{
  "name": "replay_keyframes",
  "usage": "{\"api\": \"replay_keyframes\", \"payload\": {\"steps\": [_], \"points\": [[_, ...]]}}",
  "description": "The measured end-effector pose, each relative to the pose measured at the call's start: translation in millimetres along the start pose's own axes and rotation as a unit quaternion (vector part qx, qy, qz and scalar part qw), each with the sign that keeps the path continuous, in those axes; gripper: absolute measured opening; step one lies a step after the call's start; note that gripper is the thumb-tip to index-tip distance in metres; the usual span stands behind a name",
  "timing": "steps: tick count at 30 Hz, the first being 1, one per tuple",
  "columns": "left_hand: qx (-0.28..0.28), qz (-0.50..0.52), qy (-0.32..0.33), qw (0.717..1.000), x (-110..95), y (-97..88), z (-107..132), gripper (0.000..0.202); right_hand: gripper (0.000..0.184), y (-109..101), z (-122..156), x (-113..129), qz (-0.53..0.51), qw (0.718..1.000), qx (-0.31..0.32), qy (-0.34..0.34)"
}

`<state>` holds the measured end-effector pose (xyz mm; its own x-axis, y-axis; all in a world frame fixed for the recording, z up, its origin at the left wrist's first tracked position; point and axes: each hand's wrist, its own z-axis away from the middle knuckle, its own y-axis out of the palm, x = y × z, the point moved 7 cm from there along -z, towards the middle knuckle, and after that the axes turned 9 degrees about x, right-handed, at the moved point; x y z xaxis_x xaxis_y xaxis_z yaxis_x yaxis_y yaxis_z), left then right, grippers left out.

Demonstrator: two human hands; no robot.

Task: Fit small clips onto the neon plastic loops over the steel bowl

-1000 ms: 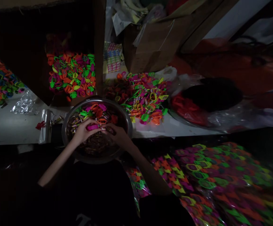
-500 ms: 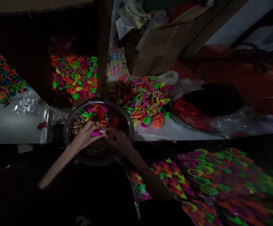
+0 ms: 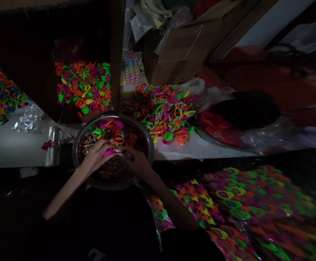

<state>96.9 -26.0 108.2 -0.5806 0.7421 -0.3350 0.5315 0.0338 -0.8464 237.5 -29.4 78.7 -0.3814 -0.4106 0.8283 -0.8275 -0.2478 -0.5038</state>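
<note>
Over a round metal bowl (image 3: 151, 145), my two hands meet. My left hand (image 3: 94, 158) is closed around a bright pink plastic toy watch (image 3: 109, 152). From the other side my right hand (image 3: 136, 161) pinches a small wrapped candy (image 3: 117, 150) against the pink piece; its fingers are partly in shadow. Orange, green and pink toy watches (image 3: 119, 140) lie in the far part of the bowl. Many small wrapped candies (image 3: 111, 172) fill the nearer part, below my hands.
Behind the bowl, a large carton holds colourful toy watches (image 3: 85, 87). Another pile (image 3: 168, 112) lies right of it on the white table (image 3: 174, 155). A cardboard box (image 3: 185, 54) stands behind. Clear bags (image 3: 52, 146) lie left; bagged watches (image 3: 245, 195) spread lower right.
The whole view has shifted slightly, so the table things sit a little further left and up. My hands stay together over the bowl, still holding the pink toy watch.
</note>
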Motion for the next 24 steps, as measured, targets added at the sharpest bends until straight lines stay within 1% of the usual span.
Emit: {"api": "replay_keyframes", "payload": {"steps": [4,11,16,18,21,24], "points": [[0.010,-0.002,-0.003,1.000,0.9,1.2,0.5,0.025,0.024,-0.6,-0.3,0.2,-0.005,1.000,-0.009,-0.011],[0.015,-0.034,0.003,0.999,-1.2,1.0,1.1,0.026,0.025,-1.5,1.9,4.0,-0.005,1.000,0.006,0.007],[0.010,-0.092,0.017,0.996,-4.1,0.7,1.3,0.029,0.025,2.4,1.4,4.4,0.020,0.999,0.039,0.001],[0.017,-0.121,0.024,0.992,-5.2,2.7,2.4,0.029,0.026,4.7,0.9,1.8,0.028,0.998,0.054,0.000],[0.031,-0.157,0.041,0.986,-8.5,5.5,4.5,0.022,0.027,6.5,-0.4,-1.0,0.033,0.996,0.080,0.000],[0.037,-0.189,0.059,0.979,-14.0,5.8,6.1,0.015,0.028,6.5,-0.9,0.3,0.030,0.992,0.121,-0.006]]}}
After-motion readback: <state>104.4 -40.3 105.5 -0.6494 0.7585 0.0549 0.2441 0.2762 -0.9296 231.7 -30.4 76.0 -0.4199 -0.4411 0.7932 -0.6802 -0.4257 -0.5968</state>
